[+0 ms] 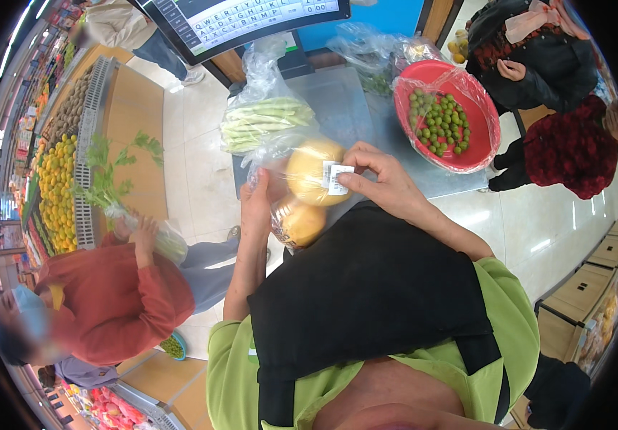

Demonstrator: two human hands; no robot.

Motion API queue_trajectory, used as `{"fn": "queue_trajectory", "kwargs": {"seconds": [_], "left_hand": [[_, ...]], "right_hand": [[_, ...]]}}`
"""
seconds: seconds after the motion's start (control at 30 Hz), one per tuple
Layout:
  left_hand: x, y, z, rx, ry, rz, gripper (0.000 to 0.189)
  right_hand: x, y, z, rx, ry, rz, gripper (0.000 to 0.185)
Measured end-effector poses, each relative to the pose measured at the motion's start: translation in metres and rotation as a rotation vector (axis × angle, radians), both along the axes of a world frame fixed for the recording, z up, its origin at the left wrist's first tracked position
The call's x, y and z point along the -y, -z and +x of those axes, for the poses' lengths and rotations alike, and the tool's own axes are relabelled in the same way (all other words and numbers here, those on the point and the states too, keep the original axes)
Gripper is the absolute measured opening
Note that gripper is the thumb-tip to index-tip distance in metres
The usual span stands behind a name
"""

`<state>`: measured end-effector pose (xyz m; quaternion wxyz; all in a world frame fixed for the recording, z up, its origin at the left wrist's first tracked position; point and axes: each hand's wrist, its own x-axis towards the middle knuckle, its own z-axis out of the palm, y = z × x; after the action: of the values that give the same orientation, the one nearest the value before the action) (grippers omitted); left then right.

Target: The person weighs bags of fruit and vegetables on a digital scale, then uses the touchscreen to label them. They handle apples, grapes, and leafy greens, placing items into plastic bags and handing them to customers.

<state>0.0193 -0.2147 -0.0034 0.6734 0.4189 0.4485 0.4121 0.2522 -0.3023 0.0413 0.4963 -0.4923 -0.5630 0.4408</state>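
Observation:
A clear plastic bag (275,148) with large yellow fruits (309,161) in it hangs in front of my apron. My left hand (259,201) grips the bag's left side, thumb up against the film. At the bag's right, the fingers of my right hand (376,172) rest on a white barcode label (337,178), with the thumb on its lower right part. Whether the label is fully stuck to the bag, I cannot tell. Just beyond lies a bag of pale green long vegetables (266,121) on the metal counter (336,97).
A red plastic basin (481,134) of small green fruits, partly under film, stands at the counter's right. Above is a touchscreen (255,24) showing a keyboard. A masked person in red (121,301) holds bagged celery (110,183) at left. Other people stand at right.

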Motion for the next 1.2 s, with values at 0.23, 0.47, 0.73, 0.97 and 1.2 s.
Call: {"fn": "queue_trajectory", "kwargs": {"seconds": [0.23,0.47,0.73,0.97,1.2], "left_hand": [[-0.002,0.015,-0.01,-0.045,0.047,0.008,0.04],[0.002,0.007,-0.004,0.036,0.002,0.044,0.035],[0.004,-0.005,-0.004,-0.004,0.001,-0.002,0.039],[0.009,-0.004,-0.004,0.015,-0.038,0.02,0.036],[0.004,0.015,-0.015,-0.002,0.003,0.022,0.04]], "right_hand": [[-0.005,0.007,-0.001,0.033,0.049,-0.044,0.027],[-0.007,0.004,-0.003,0.054,0.079,-0.068,0.027],[-0.008,-0.004,-0.005,0.189,0.098,-0.119,0.021],[-0.011,-0.001,-0.011,0.26,0.159,-0.106,0.025],[-0.014,0.002,-0.01,0.227,0.16,-0.099,0.035]]}}
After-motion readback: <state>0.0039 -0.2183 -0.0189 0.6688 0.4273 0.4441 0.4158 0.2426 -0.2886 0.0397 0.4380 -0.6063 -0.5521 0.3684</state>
